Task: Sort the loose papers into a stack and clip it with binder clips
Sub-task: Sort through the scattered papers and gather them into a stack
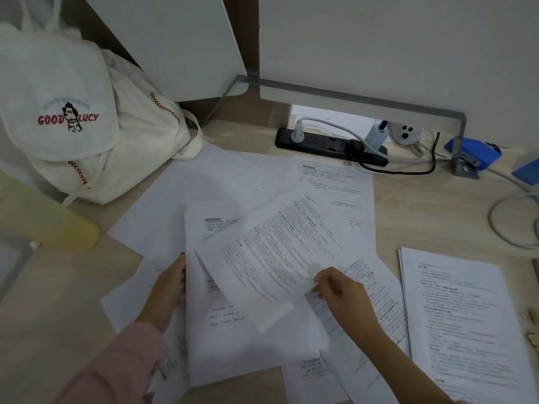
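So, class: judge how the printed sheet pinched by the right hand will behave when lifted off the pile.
Probably floppy: the sheet looks single and thin, and the right hand pinches only one edge. Likely very light, needing fingertips alone. It may slide easily, since it lies loose over other papers.

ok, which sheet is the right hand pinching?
The tilted printed sheet on top; the right hand pinches its lower edge. The other sheets lie flat.

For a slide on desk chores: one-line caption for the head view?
Right hand pinches a printed sheet over scattered papers on a wooden desk; left hand rests on them.
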Motion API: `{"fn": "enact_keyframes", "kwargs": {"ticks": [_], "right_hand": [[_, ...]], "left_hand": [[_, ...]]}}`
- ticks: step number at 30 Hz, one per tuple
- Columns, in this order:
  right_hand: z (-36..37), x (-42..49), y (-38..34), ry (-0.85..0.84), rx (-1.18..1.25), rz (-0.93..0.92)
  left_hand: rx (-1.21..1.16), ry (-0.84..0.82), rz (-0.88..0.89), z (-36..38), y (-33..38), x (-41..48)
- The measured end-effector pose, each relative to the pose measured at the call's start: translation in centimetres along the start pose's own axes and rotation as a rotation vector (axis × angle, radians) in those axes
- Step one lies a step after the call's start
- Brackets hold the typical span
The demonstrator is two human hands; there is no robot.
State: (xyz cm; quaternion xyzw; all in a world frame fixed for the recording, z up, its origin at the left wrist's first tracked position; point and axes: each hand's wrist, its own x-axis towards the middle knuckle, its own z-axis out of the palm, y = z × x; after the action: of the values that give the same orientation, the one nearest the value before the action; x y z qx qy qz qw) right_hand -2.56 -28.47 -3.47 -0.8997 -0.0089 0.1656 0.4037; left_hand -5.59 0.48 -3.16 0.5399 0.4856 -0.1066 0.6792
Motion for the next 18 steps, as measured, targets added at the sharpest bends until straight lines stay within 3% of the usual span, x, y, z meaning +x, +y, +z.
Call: {"fn": "enact_keyframes", "kwargs": {"ticks": [3,5,8,13,18], "right_hand": [[0.0,0.4,-0.1,0.066,0.536,0.335],[0.1,0.7,-0.2,0.104,0.723,0.468],[0.3,1.1,-0.3,0.111,0.665,0.492],[-0.1,1.5,-0.3,0.059,0.354,0.373],[0.5,2.1,-0.9,0.011,0.243,0.296]], "left_hand": [[-0.026,-0.014,-0.022,0.4,0.2,-0.1],[-0.029,-0.026,-0.023,0.7,0.3,-0.5],[-0.039,-0.038,-0.019,0.5,0.2,-0.4],[-0.022,-0.05,-0.016,0.1,0.4,0.2],[0.074,-0.064,0.007,0.1,0.2,0.5]]}}
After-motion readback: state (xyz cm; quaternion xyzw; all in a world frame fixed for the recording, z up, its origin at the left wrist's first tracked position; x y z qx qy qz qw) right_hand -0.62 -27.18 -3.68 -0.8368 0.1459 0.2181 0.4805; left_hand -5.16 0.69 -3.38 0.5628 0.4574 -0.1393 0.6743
